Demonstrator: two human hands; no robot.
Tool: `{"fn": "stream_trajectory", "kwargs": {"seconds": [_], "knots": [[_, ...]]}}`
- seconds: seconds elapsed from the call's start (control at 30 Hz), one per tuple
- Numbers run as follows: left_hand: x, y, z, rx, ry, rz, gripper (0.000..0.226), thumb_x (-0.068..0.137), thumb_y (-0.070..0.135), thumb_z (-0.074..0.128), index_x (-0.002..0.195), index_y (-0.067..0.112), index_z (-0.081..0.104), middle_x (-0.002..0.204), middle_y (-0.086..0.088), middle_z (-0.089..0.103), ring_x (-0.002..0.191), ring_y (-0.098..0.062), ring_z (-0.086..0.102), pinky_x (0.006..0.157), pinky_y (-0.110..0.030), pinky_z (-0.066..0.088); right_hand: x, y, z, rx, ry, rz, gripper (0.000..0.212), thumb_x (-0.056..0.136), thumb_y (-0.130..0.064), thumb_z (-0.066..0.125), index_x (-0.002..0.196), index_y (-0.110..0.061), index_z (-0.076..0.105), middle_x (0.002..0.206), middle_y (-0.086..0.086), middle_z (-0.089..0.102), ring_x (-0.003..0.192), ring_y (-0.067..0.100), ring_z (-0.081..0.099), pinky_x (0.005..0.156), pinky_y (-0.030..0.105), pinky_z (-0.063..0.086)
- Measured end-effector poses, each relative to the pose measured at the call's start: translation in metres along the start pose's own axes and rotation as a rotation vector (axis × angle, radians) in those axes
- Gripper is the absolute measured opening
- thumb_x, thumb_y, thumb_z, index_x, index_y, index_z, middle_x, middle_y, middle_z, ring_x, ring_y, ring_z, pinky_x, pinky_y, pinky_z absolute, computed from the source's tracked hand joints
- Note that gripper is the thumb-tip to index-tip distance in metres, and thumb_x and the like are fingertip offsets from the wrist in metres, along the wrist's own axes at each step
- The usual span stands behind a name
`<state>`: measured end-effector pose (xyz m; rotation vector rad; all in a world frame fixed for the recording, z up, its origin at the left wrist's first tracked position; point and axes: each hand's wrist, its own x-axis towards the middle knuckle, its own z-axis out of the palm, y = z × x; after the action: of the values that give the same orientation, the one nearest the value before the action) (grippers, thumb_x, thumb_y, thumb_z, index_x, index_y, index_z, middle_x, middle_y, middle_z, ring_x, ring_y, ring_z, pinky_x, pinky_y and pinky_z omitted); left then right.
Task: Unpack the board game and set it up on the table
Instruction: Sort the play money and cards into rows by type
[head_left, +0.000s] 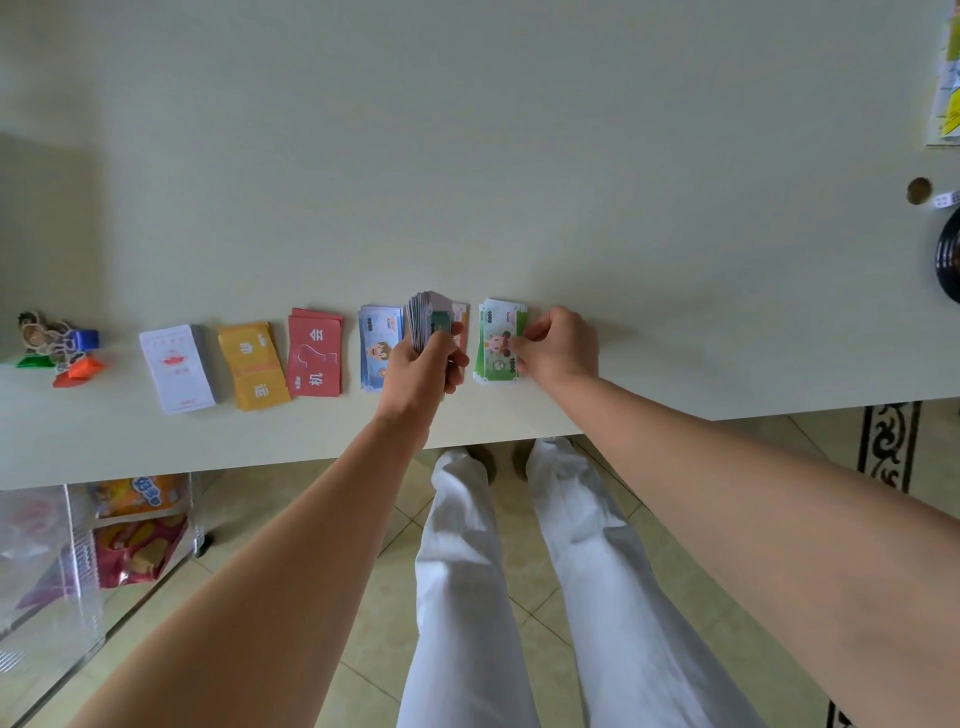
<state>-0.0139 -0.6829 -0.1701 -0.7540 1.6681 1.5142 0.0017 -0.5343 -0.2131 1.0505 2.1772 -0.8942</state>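
Along the near edge of the worktop (467, 156), your left hand (426, 358) grips an upright stack of notes (423, 319), fingers curled round it. Just to its right lies the green pile (496, 338), long axis running away from you; your right hand (558, 345) is the nearer one and pinches its right edge. My guess is that the next note goes onto that pile or beside it. Leftwards sit blue notes (376, 343), red cards (315, 353), yellow cards (253, 366), white cards (179, 369) and tokens (57, 348). Pale smooth top; tiled floor below.
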Motion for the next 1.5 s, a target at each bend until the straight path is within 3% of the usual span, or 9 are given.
{"fn": "stream_trajectory", "kwargs": {"seconds": [0.1,0.23,0.37,0.47,0.63,0.8,1.27,1.43,1.5], "knots": [[-0.004,0.004,-0.002,-0.039,-0.034,-0.005,0.021,0.092,0.003,0.04,0.096,0.008,0.06,0.076,-0.008,0.066,0.06,-0.015,0.053,0.058,-0.026,0.045,-0.004,-0.003,-0.005,-0.132,0.032,-0.065,0.012,0.085,-0.019,0.069,0.086,-0.013,0.058,0.095,0.003,0.066,0.088,0.021,0.061,0.067,0.025,0.04],[-0.009,0.01,0.0,-0.043,-0.069,-0.04,0.018,0.094,0.003,0.046,0.103,0.007,0.061,0.09,-0.008,0.071,0.07,-0.017,0.065,0.067,-0.029,0.056,-0.006,-0.004,-0.012,0.075,0.008,-0.111,0.02,0.089,-0.03,0.063,0.087,-0.012,0.055,0.091,0.003,0.066,0.079,0.02,0.064,0.065,0.032,0.052],[-0.014,0.018,0.007,-0.057,-0.079,-0.132,0.008,0.091,0.007,0.059,0.089,0.014,0.06,0.087,-0.009,0.067,0.085,-0.024,0.063,0.085,-0.041,0.051,-0.019,-0.016,-0.035,0.426,-0.374,-0.143,0.032,0.091,-0.041,0.06,0.104,-0.012,0.064,0.09,-0.002,0.067,0.082,0.01,0.064,0.067,0.023,0.048],[-0.024,0.029,0.015,-0.093,-0.189,-0.161,0.007,0.09,0.007,0.062,0.093,0.013,0.06,0.076,-0.003,0.071,0.076,-0.015,0.069,0.074,-0.031,0.053,-0.024,-0.017,-0.046,0.529,-0.52,-0.121,0.021,0.09,-0.022,0.064,0.106,-0.009,0.064,0.089,-0.001,0.067,0.078,0.007,0.062,0.067,0.019,0.049],[-0.036,0.044,0.026,-0.162,-0.236,-0.156,0.012,0.094,0.005,0.048,0.094,0.015,0.055,0.091,-0.011,0.064,0.09,-0.022,0.06,0.083,-0.034,0.05,-0.026,-0.017,-0.064,0.58,-0.425,-0.087,0.009,0.092,-0.018,0.062,0.096,-0.011,0.065,0.089,0.001,0.067,0.085,0.015,0.059,0.075,0.028,0.048],[-0.035,0.047,0.037,-0.117,-0.192,-0.128,0.015,0.091,0.001,0.057,0.1,0.013,0.058,0.103,-0.016,0.066,0.1,-0.026,0.063,0.081,-0.034,0.054,-0.028,-0.011,-0.074,0.639,-0.383,-0.065,0.013,0.092,-0.023,0.062,0.099,-0.014,0.068,0.094,0.006,0.071,0.089,0.02,0.063,0.076,0.035,0.051],[-0.049,0.051,0.078,-0.112,-0.112,-0.066,0.023,0.089,-0.004,0.056,0.091,0.018,0.057,0.09,-0.005,0.066,0.083,-0.015,0.066,0.072,-0.027,0.055,-0.029,0.021,-0.097,0.68,-0.366,-0.025,0.008,0.094,-0.02,0.058,0.092,-0.014,0.063,0.095,0.01,0.068,0.096,0.027,0.063,0.085,0.039,0.052],[-0.048,0.05,0.085,-0.047,-0.073,-0.044,0.024,0.086,-0.003,0.063,0.09,0.02,0.059,0.09,-0.003,0.065,0.085,-0.015,0.065,0.083,-0.036,0.055,-0.029,0.03,-0.103,0.713,-0.401,-0.02,0.007,0.094,-0.02,0.058,0.095,-0.014,0.063,0.093,0.007,0.068,0.091,0.023,0.064,0.076,0.032,0.05],[-0.051,0.051,0.089,-0.083,-0.112,-0.061,0.02,0.089,0.0,0.06,0.093,0.02,0.058,0.091,-0.005,0.064,0.086,-0.016,0.064,0.078,-0.032,0.055,-0.028,0.034,-0.106,0.728,-0.388,-0.007,0.006,0.094,-0.019,0.059,0.093,-0.015,0.063,0.092,0.007,0.069,0.09,0.024,0.064,0.076,0.033,0.05]]}}
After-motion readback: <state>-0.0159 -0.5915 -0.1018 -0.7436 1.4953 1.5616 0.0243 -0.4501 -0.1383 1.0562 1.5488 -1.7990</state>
